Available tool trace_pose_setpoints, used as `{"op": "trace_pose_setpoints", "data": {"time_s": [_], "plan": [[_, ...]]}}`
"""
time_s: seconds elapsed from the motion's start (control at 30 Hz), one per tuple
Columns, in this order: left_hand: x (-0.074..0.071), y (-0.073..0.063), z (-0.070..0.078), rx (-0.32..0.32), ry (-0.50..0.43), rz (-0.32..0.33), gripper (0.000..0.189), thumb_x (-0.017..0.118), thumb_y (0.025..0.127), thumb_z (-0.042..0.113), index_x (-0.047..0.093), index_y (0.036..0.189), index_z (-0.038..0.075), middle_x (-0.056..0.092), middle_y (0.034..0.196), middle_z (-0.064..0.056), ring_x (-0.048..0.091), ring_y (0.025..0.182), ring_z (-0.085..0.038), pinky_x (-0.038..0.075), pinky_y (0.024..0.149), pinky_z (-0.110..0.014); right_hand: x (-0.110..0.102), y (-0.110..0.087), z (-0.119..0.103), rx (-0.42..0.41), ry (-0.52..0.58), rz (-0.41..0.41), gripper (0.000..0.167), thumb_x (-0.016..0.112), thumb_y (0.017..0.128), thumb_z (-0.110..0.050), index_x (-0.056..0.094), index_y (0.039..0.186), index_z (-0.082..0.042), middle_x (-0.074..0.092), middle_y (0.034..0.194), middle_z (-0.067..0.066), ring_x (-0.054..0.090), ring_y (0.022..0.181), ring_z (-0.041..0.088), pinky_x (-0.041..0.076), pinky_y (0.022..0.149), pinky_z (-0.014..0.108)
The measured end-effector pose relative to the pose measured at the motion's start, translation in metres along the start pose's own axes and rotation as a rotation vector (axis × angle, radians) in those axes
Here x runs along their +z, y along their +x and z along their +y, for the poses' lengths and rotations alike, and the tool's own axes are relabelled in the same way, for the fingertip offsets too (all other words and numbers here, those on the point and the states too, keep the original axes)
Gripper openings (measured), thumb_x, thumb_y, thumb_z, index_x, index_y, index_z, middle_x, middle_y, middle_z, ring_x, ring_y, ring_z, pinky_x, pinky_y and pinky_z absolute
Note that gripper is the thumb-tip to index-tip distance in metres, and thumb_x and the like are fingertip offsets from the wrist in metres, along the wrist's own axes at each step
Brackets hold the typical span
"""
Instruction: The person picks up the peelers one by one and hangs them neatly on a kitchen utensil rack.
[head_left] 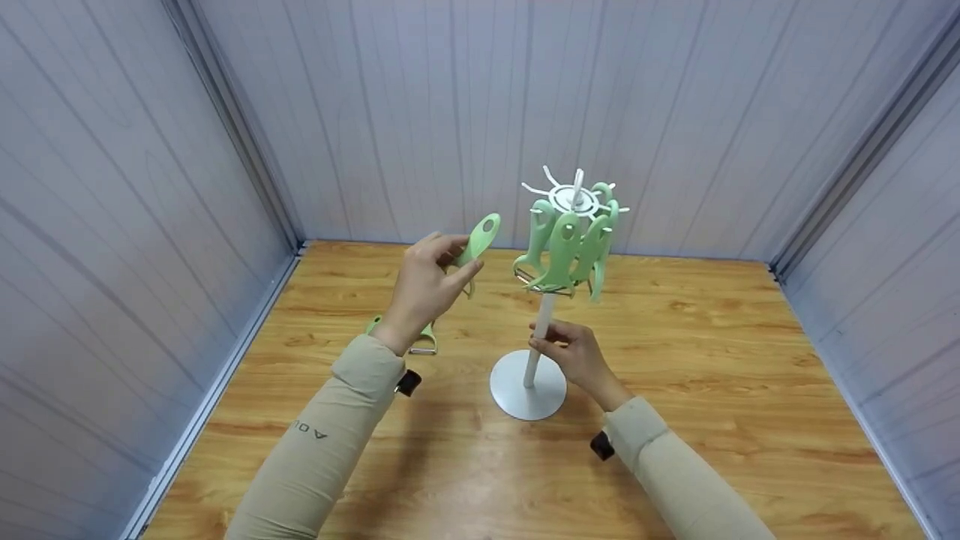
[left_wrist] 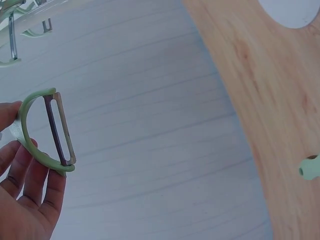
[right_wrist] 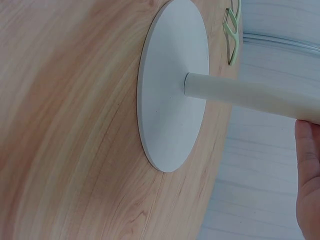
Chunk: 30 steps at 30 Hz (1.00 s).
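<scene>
My left hand (head_left: 429, 279) pinches a green peeler (head_left: 482, 234) by its handle, the holed end pointing up and toward the rack. In the left wrist view the curved head and metal blade of this peeler (left_wrist: 61, 129) face away from the fingers. A white rack (head_left: 574, 199) with hooked arms stands upright on a round base (head_left: 528, 401), and several green peelers (head_left: 562, 251) hang from it by their handle holes. Low on the rack's post (head_left: 541, 330), my right hand (head_left: 576, 352) grips it between thumb and fingers.
Partly hidden behind the left forearm, more green peeler parts (head_left: 424, 341) lie on the wooden table (head_left: 712, 390). Pale panel walls (head_left: 420, 112) enclose the table at the back and both sides. Some hooks on the rack's far left bear nothing.
</scene>
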<state>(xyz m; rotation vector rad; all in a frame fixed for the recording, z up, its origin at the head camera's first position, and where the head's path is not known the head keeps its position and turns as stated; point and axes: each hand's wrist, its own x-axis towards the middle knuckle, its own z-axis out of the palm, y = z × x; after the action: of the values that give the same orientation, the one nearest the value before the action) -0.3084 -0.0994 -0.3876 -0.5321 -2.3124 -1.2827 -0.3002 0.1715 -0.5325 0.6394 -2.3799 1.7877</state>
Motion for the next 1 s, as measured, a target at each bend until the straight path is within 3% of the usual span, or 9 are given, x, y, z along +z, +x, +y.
{"op": "trace_pose_setpoints", "data": {"time_s": [0.27,0.57,0.83,1.0], "plan": [[-0.009,0.012,0.012,0.056,0.010,0.026,0.031,0.084,0.097,0.013,0.078,0.122,-0.003,0.074,0.102,-0.018,0.073,0.090,-0.033,0.063,0.082,-0.046,0.001,-0.002,0.000,-0.018,0.005,0.012,0.022,0.076,0.101,-0.004,0.078,0.120,0.007,0.079,0.099,0.022,0.071,0.089,0.004,0.060,0.082,0.020],[-0.016,0.022,0.029,0.111,0.027,0.031,0.030,0.084,0.097,0.013,0.078,0.122,-0.003,0.074,0.102,-0.018,0.074,0.088,-0.030,0.061,0.079,-0.035,0.001,-0.002,0.000,-0.043,-0.005,0.018,0.021,0.076,0.101,-0.005,0.079,0.118,0.006,0.079,0.096,0.018,0.070,0.086,0.004,0.060,0.081,0.019],[-0.019,0.031,0.042,0.142,-0.005,0.031,0.032,0.085,0.096,0.013,0.078,0.123,-0.002,0.073,0.104,-0.017,0.074,0.091,-0.029,0.064,0.083,-0.040,-0.001,-0.001,-0.001,-0.025,-0.006,0.003,0.021,0.075,0.102,-0.005,0.078,0.118,0.008,0.079,0.101,0.023,0.071,0.090,0.004,0.061,0.083,0.020],[-0.021,0.034,0.045,0.179,-0.051,-0.002,0.032,0.084,0.097,0.014,0.078,0.124,-0.001,0.072,0.105,-0.016,0.073,0.092,-0.025,0.064,0.087,-0.041,0.000,0.001,0.000,-0.047,-0.017,-0.008,0.018,0.076,0.101,-0.004,0.079,0.114,0.007,0.079,0.101,0.024,0.071,0.090,0.004,0.061,0.083,0.019]]}}
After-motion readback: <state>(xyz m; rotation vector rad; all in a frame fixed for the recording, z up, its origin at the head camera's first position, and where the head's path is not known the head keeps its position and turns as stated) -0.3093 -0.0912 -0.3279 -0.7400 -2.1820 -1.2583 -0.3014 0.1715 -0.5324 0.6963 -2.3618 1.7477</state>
